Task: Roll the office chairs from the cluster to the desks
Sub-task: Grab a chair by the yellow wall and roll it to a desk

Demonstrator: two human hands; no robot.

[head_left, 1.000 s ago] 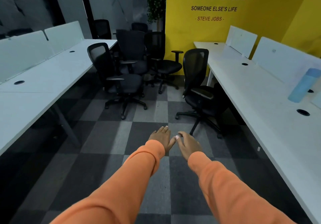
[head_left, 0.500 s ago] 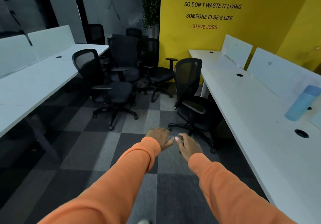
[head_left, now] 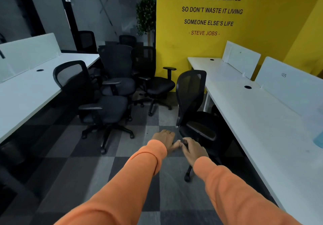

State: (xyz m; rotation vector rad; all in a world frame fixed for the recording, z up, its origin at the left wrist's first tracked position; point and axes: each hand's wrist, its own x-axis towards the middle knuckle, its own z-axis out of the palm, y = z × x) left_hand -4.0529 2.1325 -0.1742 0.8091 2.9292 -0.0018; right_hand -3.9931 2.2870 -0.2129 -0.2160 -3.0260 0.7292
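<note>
the mesh-backed chair (head_left: 190, 92) stands upright at 1 o'clock, seat facing 3 o'clock into the right desk (head_left: 258, 123); the chair cluster (head_left: 115, 85) sits at 11 o'clock. left hand (head_left: 165, 140) and right hand (head_left: 193, 148) hover palm-down, relaxed, gripping nothing (thumbs nearly touching). compared with earlier, the chairs loom nearer.

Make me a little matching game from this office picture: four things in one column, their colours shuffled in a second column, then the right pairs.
Things:
1. wall with the quote
2. sleeves
3. desks
4. office chairs

Colours:
A. black
B. white
C. orange
D. yellow

Pairs: 1-D, 2-C, 3-B, 4-A.
</note>
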